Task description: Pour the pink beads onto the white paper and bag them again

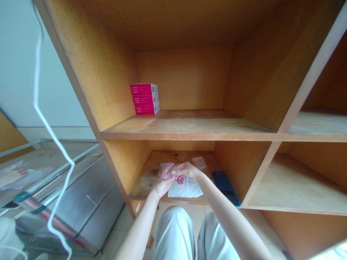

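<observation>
In the lower shelf compartment, my left hand and my right hand meet over a white sheet. Their fingers close around a small clear plastic bag, which is partly hidden by them. Pink beads show in a cluster just below my right fingers, above the sheet; whether they lie on it or hang in the bag is unclear. Beside my left fingers, more pink beads lie near a small clear bag. A flat clear bag rests behind my right hand.
A dark phone-like slab lies at the compartment's right. Several pink boxes are stacked on the upper shelf. At left stand a metal cart and a hanging white cable; another person's hand rests over the cart.
</observation>
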`<action>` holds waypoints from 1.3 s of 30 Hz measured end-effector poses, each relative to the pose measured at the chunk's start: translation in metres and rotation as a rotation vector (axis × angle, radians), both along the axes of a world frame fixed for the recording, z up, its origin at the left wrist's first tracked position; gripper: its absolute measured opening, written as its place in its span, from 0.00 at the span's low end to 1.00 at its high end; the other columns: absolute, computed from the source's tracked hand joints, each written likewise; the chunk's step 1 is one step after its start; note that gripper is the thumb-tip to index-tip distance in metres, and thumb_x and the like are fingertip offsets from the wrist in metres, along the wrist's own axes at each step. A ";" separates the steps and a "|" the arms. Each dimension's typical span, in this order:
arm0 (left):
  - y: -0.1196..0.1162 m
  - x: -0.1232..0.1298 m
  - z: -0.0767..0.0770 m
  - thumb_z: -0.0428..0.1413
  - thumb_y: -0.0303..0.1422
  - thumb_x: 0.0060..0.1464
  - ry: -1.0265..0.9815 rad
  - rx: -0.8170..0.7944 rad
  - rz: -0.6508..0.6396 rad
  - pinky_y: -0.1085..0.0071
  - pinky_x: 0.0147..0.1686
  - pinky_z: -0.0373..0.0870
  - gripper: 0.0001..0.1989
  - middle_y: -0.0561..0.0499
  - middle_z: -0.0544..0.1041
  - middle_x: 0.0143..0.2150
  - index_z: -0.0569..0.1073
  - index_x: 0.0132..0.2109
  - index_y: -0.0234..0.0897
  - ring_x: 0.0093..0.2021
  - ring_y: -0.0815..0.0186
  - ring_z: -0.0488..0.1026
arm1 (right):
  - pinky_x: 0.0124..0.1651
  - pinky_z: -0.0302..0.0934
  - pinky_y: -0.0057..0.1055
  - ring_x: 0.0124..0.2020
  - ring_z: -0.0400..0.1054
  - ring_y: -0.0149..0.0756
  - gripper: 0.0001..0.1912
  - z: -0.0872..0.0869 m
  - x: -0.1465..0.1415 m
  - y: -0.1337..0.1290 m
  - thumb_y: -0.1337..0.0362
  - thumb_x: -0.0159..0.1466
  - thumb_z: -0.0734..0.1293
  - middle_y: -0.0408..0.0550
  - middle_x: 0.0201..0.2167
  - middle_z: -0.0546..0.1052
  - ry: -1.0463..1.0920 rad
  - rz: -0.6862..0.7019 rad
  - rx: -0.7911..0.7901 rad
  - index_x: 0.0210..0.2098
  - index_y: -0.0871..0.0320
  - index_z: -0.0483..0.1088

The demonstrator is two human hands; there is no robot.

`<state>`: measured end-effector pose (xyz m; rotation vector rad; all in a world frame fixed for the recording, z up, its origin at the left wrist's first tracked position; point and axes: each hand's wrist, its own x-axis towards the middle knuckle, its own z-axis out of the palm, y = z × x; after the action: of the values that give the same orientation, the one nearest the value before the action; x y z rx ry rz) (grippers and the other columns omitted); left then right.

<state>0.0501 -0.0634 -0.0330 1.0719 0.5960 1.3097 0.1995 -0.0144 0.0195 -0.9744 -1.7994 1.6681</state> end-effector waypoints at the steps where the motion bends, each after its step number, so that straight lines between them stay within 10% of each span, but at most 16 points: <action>1: -0.001 0.001 0.002 0.60 0.31 0.42 -0.009 0.013 -0.017 0.60 0.51 0.59 0.31 0.47 0.66 0.53 0.60 0.55 0.44 0.52 0.61 0.65 | 0.28 0.61 0.29 0.24 0.69 0.35 0.22 -0.001 0.001 0.000 0.54 0.43 0.72 0.48 0.22 0.76 -0.013 -0.004 -0.004 0.33 0.62 0.75; 22: 0.015 0.001 -0.024 0.58 0.24 0.45 -0.198 -0.035 0.088 0.65 0.53 0.57 0.19 0.49 0.69 0.51 0.65 0.46 0.41 0.53 0.63 0.64 | 0.29 0.62 0.29 0.20 0.67 0.31 0.12 -0.025 0.011 0.006 0.59 0.48 0.69 0.47 0.20 0.75 0.155 0.024 -0.130 0.27 0.63 0.72; 31: 0.017 -0.007 -0.032 0.59 0.21 0.42 -0.262 -0.139 0.081 0.66 0.55 0.54 0.20 0.46 0.70 0.51 0.68 0.44 0.37 0.54 0.62 0.64 | 0.44 0.60 0.36 0.38 0.69 0.40 0.14 -0.072 0.012 0.020 0.56 0.52 0.62 0.51 0.35 0.76 0.450 -0.704 0.032 0.32 0.58 0.72; 39: 0.017 -0.009 -0.037 0.60 0.22 0.41 -0.178 -0.161 0.058 0.67 0.53 0.57 0.21 0.47 0.70 0.51 0.66 0.43 0.38 0.51 0.63 0.67 | 0.50 0.56 0.36 0.45 0.67 0.40 0.23 -0.108 -0.011 0.024 0.48 0.58 0.55 0.51 0.40 0.75 0.420 -0.802 0.080 0.36 0.57 0.72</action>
<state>0.0415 -0.0466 -0.0698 0.8027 0.5904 1.3668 0.1882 0.0097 -0.0890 -1.0240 -0.9895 1.1573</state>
